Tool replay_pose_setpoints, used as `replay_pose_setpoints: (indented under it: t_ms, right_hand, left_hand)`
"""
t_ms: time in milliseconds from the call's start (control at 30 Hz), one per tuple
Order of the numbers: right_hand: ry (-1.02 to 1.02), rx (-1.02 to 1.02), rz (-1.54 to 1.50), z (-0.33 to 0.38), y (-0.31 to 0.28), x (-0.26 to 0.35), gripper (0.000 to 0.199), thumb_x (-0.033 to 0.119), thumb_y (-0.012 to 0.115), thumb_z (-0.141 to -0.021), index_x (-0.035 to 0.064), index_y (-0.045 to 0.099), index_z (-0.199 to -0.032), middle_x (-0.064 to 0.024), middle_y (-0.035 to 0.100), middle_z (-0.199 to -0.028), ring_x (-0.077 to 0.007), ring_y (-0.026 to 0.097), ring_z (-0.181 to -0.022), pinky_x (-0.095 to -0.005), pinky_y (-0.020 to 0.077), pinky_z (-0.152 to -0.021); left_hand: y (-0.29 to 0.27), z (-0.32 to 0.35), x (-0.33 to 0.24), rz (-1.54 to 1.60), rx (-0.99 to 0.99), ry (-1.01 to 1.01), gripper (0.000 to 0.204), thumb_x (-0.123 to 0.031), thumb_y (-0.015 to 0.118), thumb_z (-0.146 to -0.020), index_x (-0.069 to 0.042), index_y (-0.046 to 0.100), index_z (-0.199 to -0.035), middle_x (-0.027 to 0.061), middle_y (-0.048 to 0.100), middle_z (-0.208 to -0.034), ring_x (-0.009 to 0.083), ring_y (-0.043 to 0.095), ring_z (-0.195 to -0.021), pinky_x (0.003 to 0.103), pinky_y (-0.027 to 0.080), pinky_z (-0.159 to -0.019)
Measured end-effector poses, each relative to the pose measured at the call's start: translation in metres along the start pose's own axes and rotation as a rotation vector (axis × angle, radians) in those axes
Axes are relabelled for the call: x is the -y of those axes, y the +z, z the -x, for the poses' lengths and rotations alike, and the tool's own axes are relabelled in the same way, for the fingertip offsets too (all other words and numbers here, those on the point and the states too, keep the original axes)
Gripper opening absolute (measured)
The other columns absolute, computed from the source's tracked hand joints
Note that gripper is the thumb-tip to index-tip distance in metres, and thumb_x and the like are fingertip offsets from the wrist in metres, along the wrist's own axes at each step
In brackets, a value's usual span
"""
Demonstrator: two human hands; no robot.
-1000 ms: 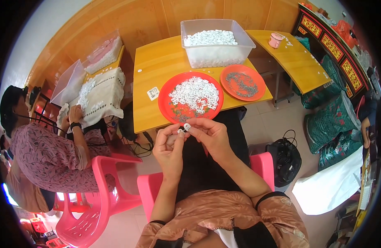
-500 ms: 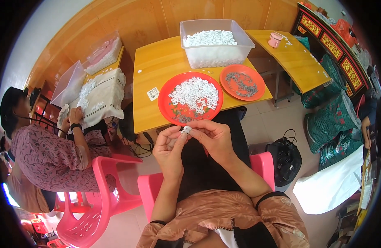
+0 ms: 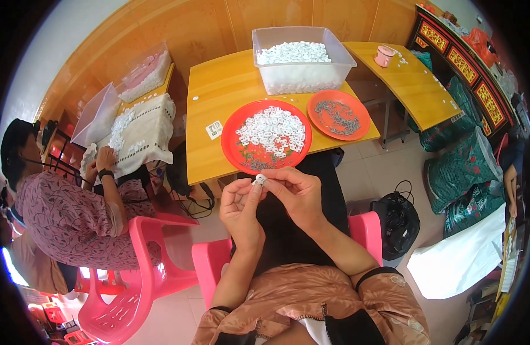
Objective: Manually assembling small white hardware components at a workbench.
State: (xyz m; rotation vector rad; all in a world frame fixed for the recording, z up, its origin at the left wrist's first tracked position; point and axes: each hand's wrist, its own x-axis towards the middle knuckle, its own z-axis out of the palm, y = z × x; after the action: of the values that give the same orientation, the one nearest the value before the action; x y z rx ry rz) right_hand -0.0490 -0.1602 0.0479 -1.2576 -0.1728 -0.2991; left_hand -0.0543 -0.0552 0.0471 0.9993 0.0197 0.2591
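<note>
A small white piece (image 3: 261, 178) is gripped between the closed fingertips of the left hand (image 3: 239, 208) and the right hand (image 3: 300, 198). Just beyond the fingers, a red tray (image 3: 233, 150) of loose white pieces (image 3: 271, 127) is supported by the worktop (image 3: 216, 95).

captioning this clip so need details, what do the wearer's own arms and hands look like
The left hand and right hand are gloveless, and nothing worn shows on the wrists. The short rusty-orange sleeves carry a paler floral print and end in black trim.
</note>
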Motion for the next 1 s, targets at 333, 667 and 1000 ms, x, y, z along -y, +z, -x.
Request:
replay_pose_setpoints:
  t_ms: [333,667,1000]
  right_hand:
    - [0.173,0.087,-0.175,-0.001,-0.004,0.014,0.017,-0.002,0.061,-0.082,-0.0056,0.062,-0.098,-0.0084,0.064,-0.089,-0.0095,0.061,-0.080,-0.0211,0.0498,-0.074]
    - [0.267,0.130,-0.307,-0.002,-0.005,0.022,0.028,-0.005,0.064,-0.078,0.0049,0.046,-0.097,-0.0070,0.063,-0.087,-0.0087,0.060,-0.081,-0.0180,0.0470,-0.069]
    - [0.277,0.102,-0.367,-0.001,-0.006,0.018,0.024,-0.003,0.064,-0.079,0.0049,0.045,-0.090,-0.0058,0.062,-0.083,-0.0087,0.060,-0.075,-0.0193,0.0473,-0.066]
  left_hand:
    - [-0.033,-0.030,-0.005,-0.096,0.369,-0.011,0.027,0.006,0.065,-0.075,0.002,0.060,-0.101,0.0059,0.060,-0.093,0.0110,0.058,-0.085,0.022,0.047,-0.074]
    - [-0.032,-0.031,-0.003,-0.127,0.617,-0.015,0.031,-0.016,0.061,-0.083,0.003,0.061,-0.107,0.0142,0.056,-0.113,0.0226,0.052,-0.107,0.034,0.038,-0.095]
    - [-0.029,-0.025,0.007,-0.100,0.539,-0.025,0.030,-0.018,0.061,-0.084,0.004,0.061,-0.105,0.0156,0.057,-0.112,0.0237,0.053,-0.106,0.036,0.038,-0.095]
